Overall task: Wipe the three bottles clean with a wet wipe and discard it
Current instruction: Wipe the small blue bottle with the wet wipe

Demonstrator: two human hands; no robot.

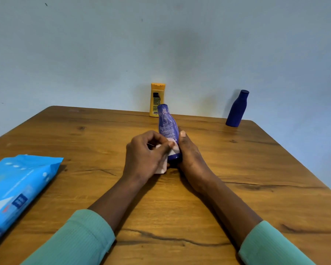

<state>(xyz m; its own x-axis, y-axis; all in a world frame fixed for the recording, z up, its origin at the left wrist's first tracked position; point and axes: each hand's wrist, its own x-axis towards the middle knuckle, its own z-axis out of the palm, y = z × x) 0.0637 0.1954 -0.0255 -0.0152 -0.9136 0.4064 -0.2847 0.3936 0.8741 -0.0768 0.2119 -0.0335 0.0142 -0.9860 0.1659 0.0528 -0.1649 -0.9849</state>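
A purple-blue bottle with white print (167,127) stands tilted away from me at the table's middle. My right hand (189,153) grips its lower part from the right. My left hand (145,153) pinches a white wet wipe (163,165) and presses it against the bottle's lower left side. A yellow bottle (155,100) stands upright at the far edge behind it. A dark blue bottle (237,109) stands at the far right.
A blue pack of wet wipes (17,192) lies at the left edge of the wooden table (256,178). A pale wall rises right behind the far edge.
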